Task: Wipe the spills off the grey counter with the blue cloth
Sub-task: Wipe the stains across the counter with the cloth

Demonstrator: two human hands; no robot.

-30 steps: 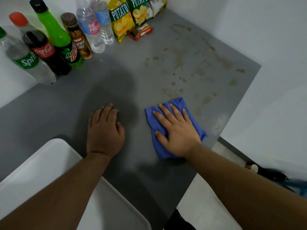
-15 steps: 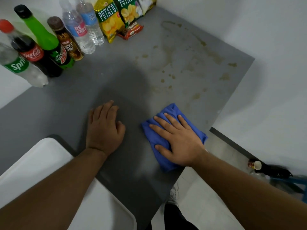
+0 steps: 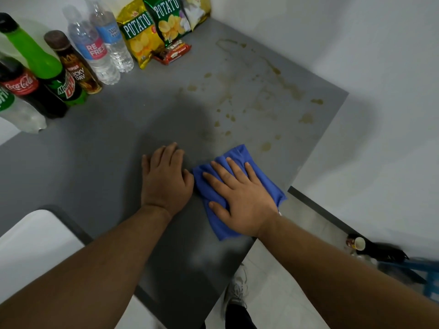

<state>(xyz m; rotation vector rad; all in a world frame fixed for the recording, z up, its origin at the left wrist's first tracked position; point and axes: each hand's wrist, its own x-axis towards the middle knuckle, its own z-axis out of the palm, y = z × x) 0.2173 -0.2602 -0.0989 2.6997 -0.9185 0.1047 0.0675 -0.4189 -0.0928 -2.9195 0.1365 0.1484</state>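
The blue cloth [image 3: 240, 160] lies crumpled on the grey counter [image 3: 107, 157] near its right front edge. My right hand [image 3: 240, 198] presses flat on the cloth with fingers spread and straight. Flat on the bare counter just left of the cloth rests my left hand [image 3: 166, 179], its thumb side touching the cloth's edge. Brownish spills [image 3: 263, 98] spot the counter beyond the cloth, out to the far right corner.
Several drink bottles [image 3: 71, 67] line the back left wall, with potato chip bags [image 3: 154, 27] and a red snack pack [image 3: 173, 53] behind. A white surface [image 3: 35, 245] sits at front left. The counter edge drops to tiled floor and my shoe [image 3: 237, 290] at right.
My right hand has slid the cloth left until it meets my left hand. The left hand stays planted on the counter. The view has shifted slightly.
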